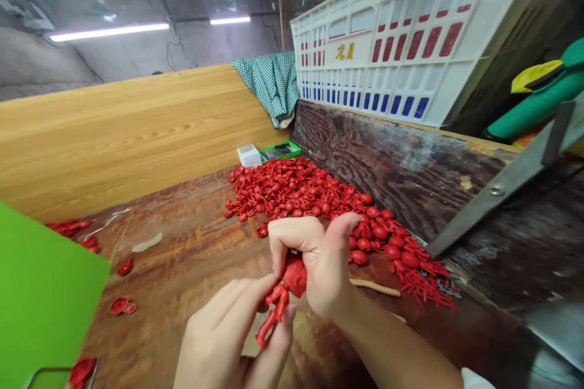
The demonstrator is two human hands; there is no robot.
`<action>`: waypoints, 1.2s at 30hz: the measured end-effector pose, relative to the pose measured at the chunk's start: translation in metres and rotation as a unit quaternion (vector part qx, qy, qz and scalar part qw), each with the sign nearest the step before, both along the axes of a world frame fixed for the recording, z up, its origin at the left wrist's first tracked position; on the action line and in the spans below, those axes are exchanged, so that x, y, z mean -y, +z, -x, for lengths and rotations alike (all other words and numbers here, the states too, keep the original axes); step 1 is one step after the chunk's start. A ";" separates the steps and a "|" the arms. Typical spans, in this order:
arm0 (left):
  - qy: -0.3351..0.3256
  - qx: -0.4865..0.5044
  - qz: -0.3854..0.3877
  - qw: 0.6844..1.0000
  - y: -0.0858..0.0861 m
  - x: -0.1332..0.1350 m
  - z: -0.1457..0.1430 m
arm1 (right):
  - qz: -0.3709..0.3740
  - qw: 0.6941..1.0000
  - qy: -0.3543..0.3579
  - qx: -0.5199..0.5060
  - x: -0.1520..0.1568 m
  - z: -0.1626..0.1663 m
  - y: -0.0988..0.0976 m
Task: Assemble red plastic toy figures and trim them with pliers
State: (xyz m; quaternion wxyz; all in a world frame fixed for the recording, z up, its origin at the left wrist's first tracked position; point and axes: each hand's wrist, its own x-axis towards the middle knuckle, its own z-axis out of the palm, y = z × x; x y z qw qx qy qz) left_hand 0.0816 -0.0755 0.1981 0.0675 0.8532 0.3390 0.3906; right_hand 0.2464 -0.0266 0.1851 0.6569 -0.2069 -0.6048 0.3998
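A small red plastic figurine [279,301] with a large round head is held between both hands, low in the middle of the head view. My left hand [228,322] pinches its body and legs between fingers and thumb. Around the head curl the fingers of my right hand [322,261], whose thumb sticks up away from it. Part of the figurine's head is covered by the right-hand fingers. Just beyond the hands spreads a big heap of red plastic parts [296,191], with rounded heads and thin pieces among them.
A wooden worktop [182,243] carries loose red pieces [122,306] at left, beside a bright green panel [41,292]. Behind the heap are a white stack [249,155] and a green tray [292,147]. A white crate [387,55] stands above the right board, near a slanted metal bar [497,190].
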 end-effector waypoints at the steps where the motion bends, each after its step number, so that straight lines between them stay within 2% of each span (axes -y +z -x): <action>1: 0.014 0.017 0.002 1.000 0.000 0.001 0.000 | 0.010 1.000 0.027 -0.005 0.000 -0.002 0.003; 4: 0.102 0.105 0.040 0.988 -0.006 0.003 -0.001 | 0.036 0.995 0.086 -0.025 -0.004 -0.008 0.009; 7: 0.174 0.202 0.074 0.961 -0.014 0.004 -0.001 | -0.001 0.992 0.116 0.042 -0.007 -0.009 0.014; 9: 0.158 0.221 0.078 0.959 -0.016 0.003 0.003 | -0.046 0.992 0.092 0.075 -0.009 -0.008 0.014; 11: 0.115 0.217 0.090 0.965 -0.015 0.002 0.010 | -0.098 0.990 0.036 0.097 -0.009 -0.006 0.013; 13: 0.093 0.224 0.109 0.964 -0.010 0.002 0.019 | -0.165 0.976 -0.014 0.140 -0.009 -0.004 0.011; 17: 0.137 0.240 0.152 0.949 0.004 0.005 0.029 | -0.265 0.934 -0.091 0.221 -0.009 -0.005 0.010; 20: 0.126 0.263 0.189 0.938 0.012 0.007 0.026 | -0.267 0.919 -0.107 0.271 -0.006 -0.006 0.013; 27: 0.117 0.360 0.214 0.901 0.013 0.004 0.022 | -0.270 0.921 -0.082 0.270 -0.006 -0.009 0.013; 30: 0.116 0.378 0.206 0.895 0.012 0.004 0.024 | -0.283 0.933 -0.072 0.212 -0.009 -0.011 0.011; 33: 0.116 0.387 0.186 0.895 0.012 0.008 0.022 | -0.254 0.948 -0.096 0.167 -0.008 -0.013 0.012; 34: 0.118 0.388 0.177 0.897 0.012 0.010 0.020 | -0.235 0.955 -0.084 0.161 -0.007 -0.013 0.012; 36: 0.131 0.386 0.146 0.901 0.013 0.014 0.015 | -0.181 0.973 -0.006 0.146 -0.004 -0.010 0.013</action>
